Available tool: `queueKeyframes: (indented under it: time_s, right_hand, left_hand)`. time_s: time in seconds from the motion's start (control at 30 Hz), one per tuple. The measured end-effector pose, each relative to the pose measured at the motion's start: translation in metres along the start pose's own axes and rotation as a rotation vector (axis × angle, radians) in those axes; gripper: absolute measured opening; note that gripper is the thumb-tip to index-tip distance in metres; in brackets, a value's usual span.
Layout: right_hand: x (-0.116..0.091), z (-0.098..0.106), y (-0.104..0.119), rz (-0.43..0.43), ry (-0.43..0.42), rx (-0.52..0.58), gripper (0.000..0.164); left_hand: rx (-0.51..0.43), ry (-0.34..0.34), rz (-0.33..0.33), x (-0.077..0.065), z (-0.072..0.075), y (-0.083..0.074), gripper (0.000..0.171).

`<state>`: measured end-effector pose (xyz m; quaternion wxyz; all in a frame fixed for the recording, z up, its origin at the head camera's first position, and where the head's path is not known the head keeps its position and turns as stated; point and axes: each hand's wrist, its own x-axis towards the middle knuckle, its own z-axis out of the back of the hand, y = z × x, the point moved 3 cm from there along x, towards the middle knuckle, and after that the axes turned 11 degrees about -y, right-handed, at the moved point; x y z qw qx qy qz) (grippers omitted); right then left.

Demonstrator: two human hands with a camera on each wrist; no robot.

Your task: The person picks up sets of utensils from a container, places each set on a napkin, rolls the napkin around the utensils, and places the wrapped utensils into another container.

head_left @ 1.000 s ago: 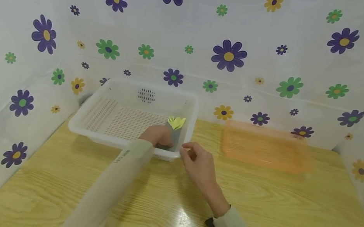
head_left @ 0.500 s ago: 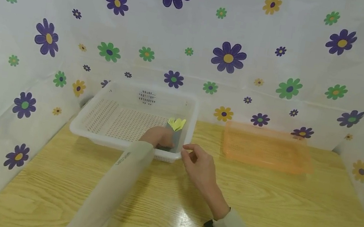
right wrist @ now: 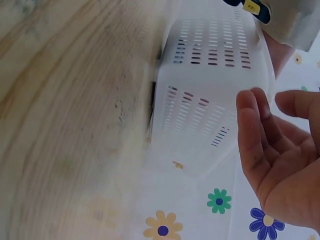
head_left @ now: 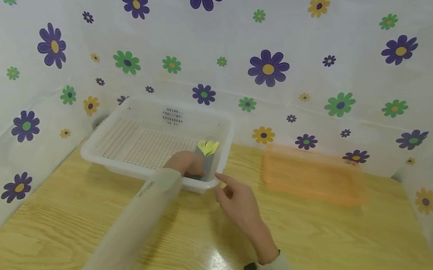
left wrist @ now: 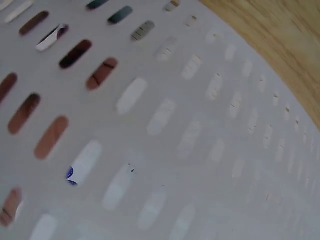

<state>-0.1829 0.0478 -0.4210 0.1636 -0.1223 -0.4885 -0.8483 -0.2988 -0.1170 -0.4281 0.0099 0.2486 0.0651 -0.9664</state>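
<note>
In the head view my left hand [head_left: 186,163] reaches over the front rim into a white plastic basket [head_left: 90,146]. Its curled fingers hold the lower end of a grey cutlery pouch [head_left: 209,164] at the basket's right side; the fingertips are mostly hidden. From the pouch's far end stick a yellow fork [head_left: 201,145], spoon [head_left: 208,147] and knife [head_left: 215,146]. My right hand [head_left: 241,206] is at the front right corner, with its index fingertip at the rim. In the right wrist view its thumb stands apart from the loosely bent fingers [right wrist: 248,130], nothing between them.
An orange plastic tray [head_left: 314,182] lies to the right on the wood-grain table [head_left: 307,256]. White sheeting [head_left: 224,29] printed with flowers rises behind and at both sides. Slotted basket wall [left wrist: 165,145] fills most of the left wrist view.
My right hand's index finger has straightened and the gap to its thumb has widened. My left hand and the pouch have stayed in place.
</note>
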Motion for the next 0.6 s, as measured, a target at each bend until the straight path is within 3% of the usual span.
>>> queueKeyframes:
  time_s: [0.13,0.3,0.47,0.6]
  right_hand:
    - [0.000,0.003,-0.002,0.058,0.079,-0.026,0.037]
    - [-0.001,0.005,-0.007,0.087,0.112,-0.006,0.032]
    - [-0.004,0.006,-0.009,0.100,0.116,0.018,0.026]
    - [-0.004,0.009,-0.010,0.134,0.063,0.056,0.021]
  left_hand:
    - [-0.010,-0.011,0.003,0.001,-0.001,-0.003,0.024]
    - [0.025,-0.049,-0.019,0.001,-0.007,-0.005,0.026]
    - [0.077,-0.095,-0.057,0.001,-0.015,-0.004,0.023]
    - [0.077,-0.141,-0.095,-0.001,-0.018,-0.003,0.018]
